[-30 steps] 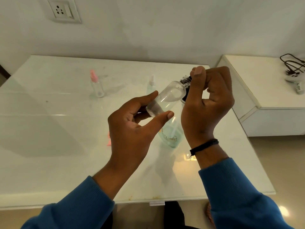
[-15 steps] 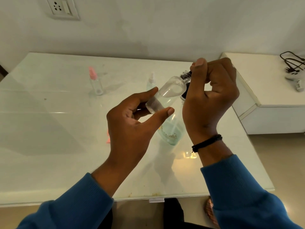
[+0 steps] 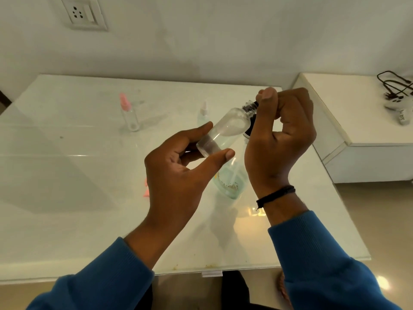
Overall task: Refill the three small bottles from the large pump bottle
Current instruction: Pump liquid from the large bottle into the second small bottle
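**Cap work on 1 small bottle, pump bottle waiting below**

Head view. Hands are working above the table (image 3: 67, 198). The left hand (image 3: 176, 175) is pinching the base of a clear small bottle (image 3: 225, 130) between thumb and fingers, the remaining fingers loosely curled; the bottle is lying tilted, neck up and to the right. The right hand (image 3: 281, 139) is closing thumb and forefinger on the dark threaded top (image 3: 250, 107). Whether it is loosening or tightening, I cannot tell. Judging: this is the cap step, and the next move is calling for a steady twist with the base held firm.

The large pump bottle (image 3: 228, 182) is standing on the table just beneath the hands, partly hidden. 2 more small bottles are standing farther back, well apart: a pink-capped bottle (image 3: 129, 115) and a white-capped bottle (image 3: 203, 115). Nothing is blocking the hands; the pump head close under the right wrist looks easy to knock.
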### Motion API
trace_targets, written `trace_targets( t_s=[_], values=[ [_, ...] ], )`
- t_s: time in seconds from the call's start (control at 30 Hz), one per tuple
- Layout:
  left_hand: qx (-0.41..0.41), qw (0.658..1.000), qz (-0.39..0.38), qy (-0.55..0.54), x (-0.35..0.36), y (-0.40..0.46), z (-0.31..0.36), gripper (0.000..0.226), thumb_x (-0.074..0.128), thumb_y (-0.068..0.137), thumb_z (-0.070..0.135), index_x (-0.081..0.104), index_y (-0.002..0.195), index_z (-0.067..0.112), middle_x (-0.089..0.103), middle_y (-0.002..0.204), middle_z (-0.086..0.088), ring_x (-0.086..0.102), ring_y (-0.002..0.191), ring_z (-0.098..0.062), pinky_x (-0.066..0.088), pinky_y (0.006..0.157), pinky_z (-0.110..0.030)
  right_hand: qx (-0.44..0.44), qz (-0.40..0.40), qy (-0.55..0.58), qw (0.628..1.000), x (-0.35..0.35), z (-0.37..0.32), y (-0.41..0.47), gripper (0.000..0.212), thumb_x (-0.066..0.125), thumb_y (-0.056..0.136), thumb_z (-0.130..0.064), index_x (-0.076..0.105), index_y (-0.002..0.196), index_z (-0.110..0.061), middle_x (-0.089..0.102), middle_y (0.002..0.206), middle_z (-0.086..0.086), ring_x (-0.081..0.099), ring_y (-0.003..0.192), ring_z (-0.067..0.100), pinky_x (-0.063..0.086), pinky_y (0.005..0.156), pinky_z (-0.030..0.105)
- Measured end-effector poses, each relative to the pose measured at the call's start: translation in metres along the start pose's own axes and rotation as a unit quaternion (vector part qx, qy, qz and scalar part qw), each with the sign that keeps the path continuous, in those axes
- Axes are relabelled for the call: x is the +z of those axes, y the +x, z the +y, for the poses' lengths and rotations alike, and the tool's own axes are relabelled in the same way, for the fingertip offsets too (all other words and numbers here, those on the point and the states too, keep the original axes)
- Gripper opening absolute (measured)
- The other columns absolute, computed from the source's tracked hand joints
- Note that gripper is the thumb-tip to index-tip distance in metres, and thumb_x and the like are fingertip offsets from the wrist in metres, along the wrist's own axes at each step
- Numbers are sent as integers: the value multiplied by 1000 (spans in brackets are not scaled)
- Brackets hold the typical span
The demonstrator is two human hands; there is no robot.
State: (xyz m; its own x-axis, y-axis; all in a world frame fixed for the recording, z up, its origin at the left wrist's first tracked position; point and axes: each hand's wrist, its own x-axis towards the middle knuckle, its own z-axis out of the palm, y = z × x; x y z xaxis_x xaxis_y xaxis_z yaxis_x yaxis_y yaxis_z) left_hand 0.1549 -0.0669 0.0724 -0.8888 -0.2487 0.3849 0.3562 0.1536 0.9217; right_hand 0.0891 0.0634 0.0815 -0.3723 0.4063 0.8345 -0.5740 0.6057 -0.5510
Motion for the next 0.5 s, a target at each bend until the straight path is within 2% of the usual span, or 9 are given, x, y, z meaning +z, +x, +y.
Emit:
trace_targets(
  t_s=[0.13, 0.27, 0.37, 0.5],
  values=[
    [1, 1000, 0, -1, 0, 0, -1, 46, 88, 76, 22, 73, 118, 10, 76, 106, 3, 73, 97, -13, 59, 82, -19, 2, 3, -14, 1000, 2, -4, 5, 37, 58, 98, -10, 58, 64, 4, 51, 67, 3, 46, 66, 26, 42, 64, 51],
    [5, 1000, 0, 2, -1, 1, 0, 46, 87, 76, 23, 72, 118, 13, 74, 106, 7, 73, 98, -10, 58, 82, -18, -3, 3, 0, 1000, 2, -1, 1, 33, 59, 98, -6, 58, 66, 2, 51, 70, 2, 48, 65, 29, 44, 61, 54],
    [-1, 1000, 0, 1, 0, 0, 0, 47, 87, 76, 24, 73, 119, 12, 75, 107, 6, 73, 98, -10, 58, 82, -17, 3, -1, -9, 1000, 1, -1, 2, 35, 58, 98, -10, 59, 66, 3, 53, 68, 6, 48, 66, 27, 43, 62, 52],
    [2, 1000, 2, 2, 0, 0, -2, 47, 87, 76, 23, 72, 119, 12, 75, 106, 4, 73, 97, -12, 58, 83, -19, 0, -2, -6, 1000, 3, -5, 5, 36, 57, 98, -9, 57, 64, 2, 48, 68, 1, 45, 65, 26, 41, 62, 50]
  ],
)
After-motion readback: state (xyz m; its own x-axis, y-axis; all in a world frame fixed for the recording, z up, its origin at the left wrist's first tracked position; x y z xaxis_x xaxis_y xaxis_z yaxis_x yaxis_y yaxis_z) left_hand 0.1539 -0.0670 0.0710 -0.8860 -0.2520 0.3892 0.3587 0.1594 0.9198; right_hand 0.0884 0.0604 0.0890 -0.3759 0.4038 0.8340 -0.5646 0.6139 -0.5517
